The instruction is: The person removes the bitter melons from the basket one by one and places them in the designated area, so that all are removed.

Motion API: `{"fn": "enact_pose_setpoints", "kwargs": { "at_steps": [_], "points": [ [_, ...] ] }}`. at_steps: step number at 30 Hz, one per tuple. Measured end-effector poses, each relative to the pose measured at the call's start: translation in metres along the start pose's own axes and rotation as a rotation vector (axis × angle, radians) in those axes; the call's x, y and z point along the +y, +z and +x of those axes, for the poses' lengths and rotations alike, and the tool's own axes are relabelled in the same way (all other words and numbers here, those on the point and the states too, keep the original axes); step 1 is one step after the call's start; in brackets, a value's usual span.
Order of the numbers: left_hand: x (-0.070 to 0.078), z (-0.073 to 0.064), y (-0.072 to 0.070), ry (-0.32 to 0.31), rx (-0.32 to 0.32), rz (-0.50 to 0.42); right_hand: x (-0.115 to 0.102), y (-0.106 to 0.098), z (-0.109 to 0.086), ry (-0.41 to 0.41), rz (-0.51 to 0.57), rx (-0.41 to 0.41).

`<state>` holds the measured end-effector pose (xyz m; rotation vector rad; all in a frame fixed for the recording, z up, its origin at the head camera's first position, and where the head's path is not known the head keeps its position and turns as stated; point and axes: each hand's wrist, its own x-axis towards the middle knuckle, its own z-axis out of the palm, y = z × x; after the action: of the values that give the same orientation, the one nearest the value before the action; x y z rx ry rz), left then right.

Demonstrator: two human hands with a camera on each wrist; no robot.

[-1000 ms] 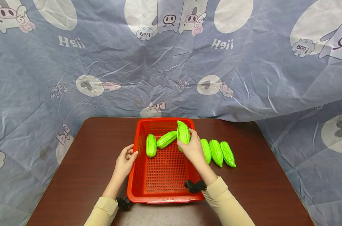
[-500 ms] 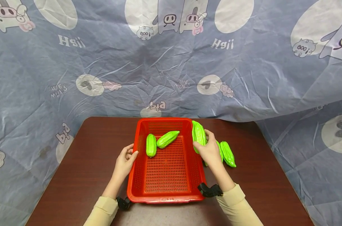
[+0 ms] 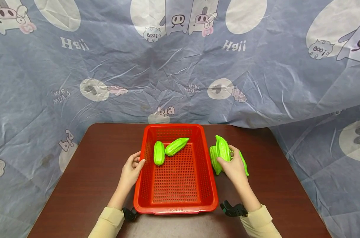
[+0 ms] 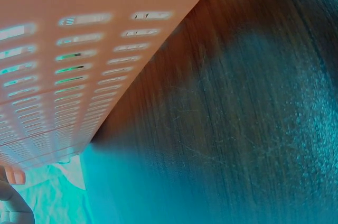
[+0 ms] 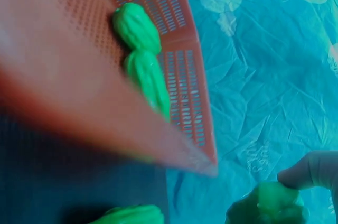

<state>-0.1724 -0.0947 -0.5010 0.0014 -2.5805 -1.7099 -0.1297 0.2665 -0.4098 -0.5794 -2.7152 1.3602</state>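
The right hand (image 3: 235, 169) holds a ridged green gourd (image 3: 223, 148) to the right of the red basket (image 3: 175, 210), over the gourds on the desk (image 3: 272, 195). The held gourd's long axis runs near to far, its tapered tip pointing far and slightly left. It lies between the thumb, on its near left side, and the other fingers (image 3: 235, 149), which curl round its right side; its tip sticks out past them on the far side. The left hand (image 3: 132, 170) grips the left rim of the basket, thumb over the edge and fingers against the outside.

Inside the basket, toward the far end, are two more gourds: the left gourd (image 3: 159, 153) lies near to far, and the slanting gourd (image 3: 177, 147) beside it points its tip far and right. On the desk, a partly covered gourd (image 3: 213, 160) shows just left of the held one, and another gourd (image 3: 244, 163) shows right of the hand, mostly hidden.
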Motion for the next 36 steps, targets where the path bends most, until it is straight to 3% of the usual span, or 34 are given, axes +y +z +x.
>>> {"fn": "enact_pose_setpoints", "kwargs": {
  "at_steps": [10,23,36],
  "points": [
    [0.000,0.000,0.001,0.017,0.017,-0.012,0.033,-0.001,-0.008,0.030,-0.054,-0.036],
    [0.002,0.000,-0.001,-0.005,-0.012,-0.002,0.071,0.012,-0.024,0.038,-0.101,-0.074],
    [0.002,-0.001,-0.001,-0.006,-0.010,0.004,0.094,0.019,-0.036,0.072,-0.108,-0.073]
  ]
}}
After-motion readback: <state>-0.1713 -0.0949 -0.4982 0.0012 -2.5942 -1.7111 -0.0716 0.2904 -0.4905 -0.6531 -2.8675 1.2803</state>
